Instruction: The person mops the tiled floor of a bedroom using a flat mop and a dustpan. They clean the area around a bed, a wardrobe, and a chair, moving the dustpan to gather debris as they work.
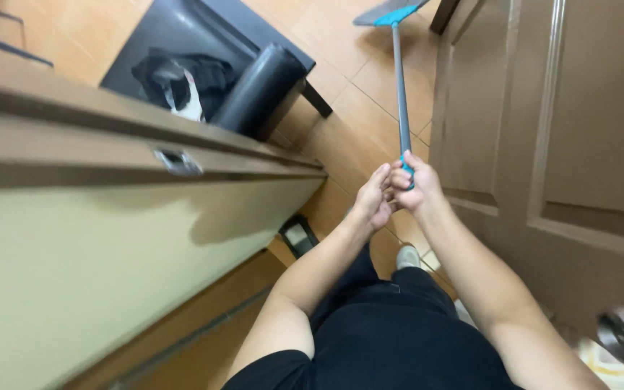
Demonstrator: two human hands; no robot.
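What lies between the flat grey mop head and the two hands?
In the head view, only the mop's grey pole spans from the mop head to the right hand and left hand, above bare orange tiles.

Your hands (397,189) grip the mop handle (401,94) between the cabinet (110,238) left and door (565,130) right; the chair (211,65) stands far left.

Both bare forearms reach up from the bottom of the frame and meet just right of centre, elbows bent and wrists close together. The right hand (414,184) is curled into a closed fist, knuckles toward the upper right. The left hand (373,198) presses against it from the left, fingers wrapped and thumb pointing upward.
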